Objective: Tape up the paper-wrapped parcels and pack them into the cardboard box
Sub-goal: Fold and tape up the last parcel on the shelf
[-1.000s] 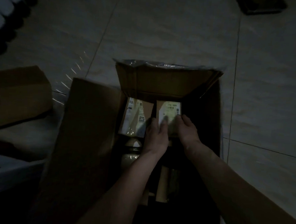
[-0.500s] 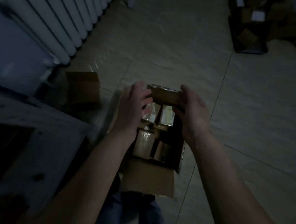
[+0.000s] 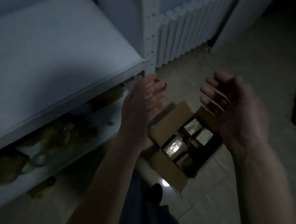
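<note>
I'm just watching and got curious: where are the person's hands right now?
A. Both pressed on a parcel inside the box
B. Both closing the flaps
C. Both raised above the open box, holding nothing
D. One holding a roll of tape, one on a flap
C: the left hand and right hand hang in the air above the open cardboard box, fingers loose and empty, while the parcels sit inside, untouched.

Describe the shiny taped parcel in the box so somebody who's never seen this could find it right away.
Find the open cardboard box on the tiled floor beside the white shelf unit. The parcel sits inside against the box's left wall. Unlike the two pale-labelled parcels farther back, its top glints with tape.
</note>
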